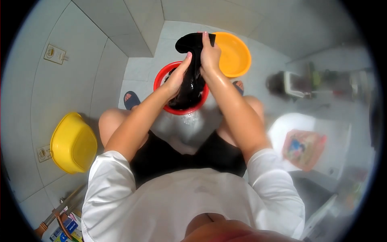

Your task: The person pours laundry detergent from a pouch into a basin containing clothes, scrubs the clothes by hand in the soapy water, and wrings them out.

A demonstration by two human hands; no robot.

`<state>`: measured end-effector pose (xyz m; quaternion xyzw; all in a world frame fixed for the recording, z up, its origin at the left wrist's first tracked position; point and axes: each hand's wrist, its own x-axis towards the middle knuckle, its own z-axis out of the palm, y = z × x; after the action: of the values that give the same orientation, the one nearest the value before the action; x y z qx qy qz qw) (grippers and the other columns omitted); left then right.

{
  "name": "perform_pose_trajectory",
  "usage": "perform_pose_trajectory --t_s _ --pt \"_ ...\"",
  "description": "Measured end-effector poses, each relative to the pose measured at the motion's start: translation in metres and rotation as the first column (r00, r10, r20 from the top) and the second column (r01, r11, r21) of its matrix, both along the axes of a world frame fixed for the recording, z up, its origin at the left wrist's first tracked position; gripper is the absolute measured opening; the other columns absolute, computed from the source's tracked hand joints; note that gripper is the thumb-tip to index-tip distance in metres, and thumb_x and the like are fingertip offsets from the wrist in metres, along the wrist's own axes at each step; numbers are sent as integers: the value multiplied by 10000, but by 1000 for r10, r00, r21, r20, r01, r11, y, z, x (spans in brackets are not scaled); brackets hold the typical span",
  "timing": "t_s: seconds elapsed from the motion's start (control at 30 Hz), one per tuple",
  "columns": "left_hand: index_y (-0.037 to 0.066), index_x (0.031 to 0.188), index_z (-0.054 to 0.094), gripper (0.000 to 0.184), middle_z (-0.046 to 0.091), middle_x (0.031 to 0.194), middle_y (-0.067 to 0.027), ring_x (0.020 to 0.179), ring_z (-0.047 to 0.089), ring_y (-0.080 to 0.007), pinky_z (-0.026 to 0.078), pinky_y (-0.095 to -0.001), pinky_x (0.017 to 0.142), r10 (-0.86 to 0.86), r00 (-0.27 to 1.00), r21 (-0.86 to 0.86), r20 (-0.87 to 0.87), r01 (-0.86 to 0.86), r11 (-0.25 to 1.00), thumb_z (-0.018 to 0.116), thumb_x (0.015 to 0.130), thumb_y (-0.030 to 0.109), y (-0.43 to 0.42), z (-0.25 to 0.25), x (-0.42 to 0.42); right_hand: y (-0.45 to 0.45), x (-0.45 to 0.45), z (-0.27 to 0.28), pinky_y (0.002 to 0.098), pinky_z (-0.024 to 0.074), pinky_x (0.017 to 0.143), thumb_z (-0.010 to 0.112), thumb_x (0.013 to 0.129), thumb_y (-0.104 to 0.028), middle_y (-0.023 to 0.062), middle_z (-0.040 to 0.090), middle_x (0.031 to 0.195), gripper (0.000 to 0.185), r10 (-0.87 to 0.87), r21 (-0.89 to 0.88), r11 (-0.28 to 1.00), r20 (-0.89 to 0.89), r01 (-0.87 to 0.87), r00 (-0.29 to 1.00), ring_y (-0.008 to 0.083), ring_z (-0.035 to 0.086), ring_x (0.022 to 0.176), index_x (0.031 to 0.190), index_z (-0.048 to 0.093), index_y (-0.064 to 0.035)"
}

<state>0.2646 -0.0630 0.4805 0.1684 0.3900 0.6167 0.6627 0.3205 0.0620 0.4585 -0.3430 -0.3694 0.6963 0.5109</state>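
Note:
A black wet garment (192, 48), with a rounded flap folding out to the left at its top, is stretched upward between my hands; its exact kind is unclear. My left hand (176, 80) grips its lower left side, thumb pointing up along the cloth. Higher on the right, my right hand (210, 56) pinches the garment near its top edge with the thumb on top. Below, the cloth hangs into a red basin (160, 76), where more dark wet fabric (183, 101) lies. The fingers behind the cloth are hidden.
An orange basin (236, 56) stands on the tiled floor behind the red one. A yellow basin (72, 143) hangs on the left wall by a hook. On the right, a pink bag (302, 149) sits by a white fixture. My slippered feet flank the red basin.

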Motion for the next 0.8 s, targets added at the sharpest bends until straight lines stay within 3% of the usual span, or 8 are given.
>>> perform_pose_trajectory --t_s 0.07,0.1,0.2,0.3,0.37,0.53,0.67,0.8 --pt "27 1471 516 625 611 1402 -99 1285 584 -202 462 -352 1084 -185 961 -15 -205 186 983 489 1075 509 -2 -18 -8 22 3 -1 295 518 783 600 1059 -304 82 728 928 341 -120 120 987 73 111 990 137 646 861 1040 726 13" --pt "15 1384 523 598 642 1252 -81 1162 614 -172 495 -350 1031 -184 836 75 -517 258 963 641 1009 464 -3 -17 -5 27 9 9 301 519 767 605 1057 -314 84 729 908 347 -157 211 969 110 131 982 146 651 835 1032 723 11" --pt "-37 1471 426 890 554 1413 -201 1296 562 -299 465 -380 1096 -107 327 -39 -939 209 977 863 814 375 -19 -39 7 30 22 43 319 524 707 631 1045 -341 71 735 847 365 -49 178 983 78 35 996 171 682 762 1010 725 11" --pt "-47 1500 383 998 517 1442 -230 1350 517 -331 444 -412 1127 -128 378 -68 -917 166 984 919 762 357 -19 -75 5 31 30 42 280 531 745 655 1036 -343 92 760 882 365 15 310 948 190 -75 982 162 694 810 1060 725 14" --pt "-55 1487 393 1021 522 1435 -239 1343 524 -337 439 -416 1135 -176 397 -148 -901 99 984 932 739 384 -20 -90 5 30 30 45 307 530 658 733 972 -300 136 763 839 252 -280 751 656 335 -76 900 244 722 707 1003 770 -53" --pt "-98 1479 392 1075 480 1479 -298 1390 492 -380 405 -401 1162 -151 297 -126 -943 100 987 900 726 477 -24 -107 8 4 39 68 319 538 630 785 903 -213 131 740 823 143 -325 836 530 358 -145 875 317 707 703 1021 787 -132" --pt "-111 1513 338 1146 433 1526 -314 1430 450 -388 377 -400 1180 -218 409 -159 -886 174 972 904 714 483 -28 -119 25 -2 44 71 309 545 642 786 904 -195 131 750 828 140 -337 862 487 335 -141 880 294 720 700 1011 787 -104" --pt "-121 1524 254 1192 420 1529 -310 1398 477 -384 388 -428 1170 -96 291 -52 -952 154 987 914 742 490 -28 -119 34 -5 39 64 294 547 660 789 912 -210 122 756 816 164 -301 874 470 286 -120 910 243 730 691 1002 787 -73"
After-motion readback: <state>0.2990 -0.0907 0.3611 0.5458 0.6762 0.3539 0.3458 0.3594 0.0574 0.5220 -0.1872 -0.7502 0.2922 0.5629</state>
